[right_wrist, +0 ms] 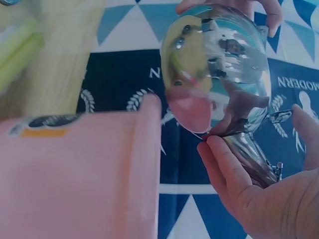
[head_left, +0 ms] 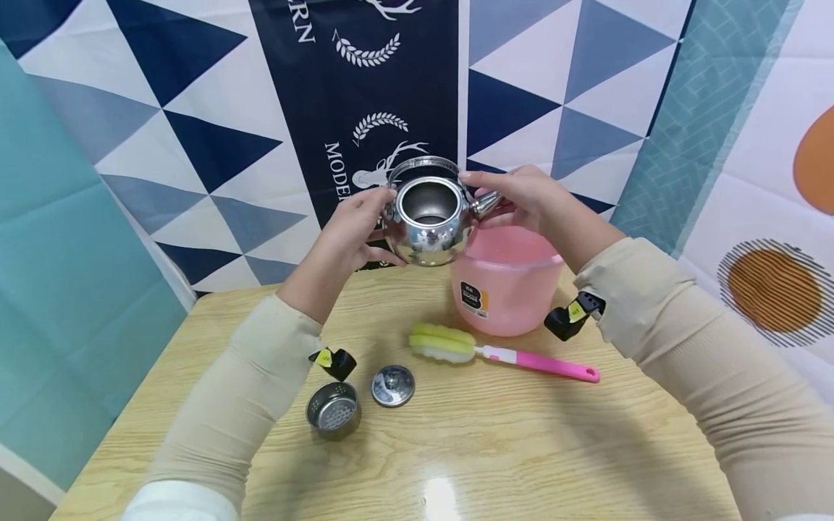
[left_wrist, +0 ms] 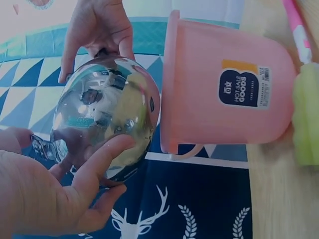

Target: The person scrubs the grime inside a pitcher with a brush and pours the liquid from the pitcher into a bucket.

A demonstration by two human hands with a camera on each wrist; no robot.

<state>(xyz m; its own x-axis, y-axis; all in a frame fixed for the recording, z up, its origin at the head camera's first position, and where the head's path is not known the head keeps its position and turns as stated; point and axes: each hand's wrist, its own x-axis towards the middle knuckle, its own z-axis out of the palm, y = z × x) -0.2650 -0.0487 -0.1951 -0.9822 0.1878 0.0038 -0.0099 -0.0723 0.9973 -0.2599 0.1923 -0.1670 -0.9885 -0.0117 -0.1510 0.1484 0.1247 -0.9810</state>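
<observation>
A shiny round metal teapot (head_left: 430,242) is held up above the table, its open mouth turned toward the head camera and no lid on it. My left hand (head_left: 355,228) grips the teapot's left side, thumb near the upper rim and fingers spread along the body. On the other side my right hand (head_left: 526,197) holds the tapered spout (right_wrist: 244,157). A loop handle (head_left: 423,161) shows behind the mouth. In the left wrist view the polished teapot body (left_wrist: 112,109) hangs close beside the pink bucket's rim (left_wrist: 170,84).
The pink bucket (head_left: 504,293) stands behind and right, partly below the teapot. A sponge brush (head_left: 444,344) with a pink handle lies in front of it. Nearer me on the wooden table (head_left: 495,449) are a metal lid (head_left: 393,386) and a perforated strainer basket (head_left: 334,411). Patterned cloth hangs behind.
</observation>
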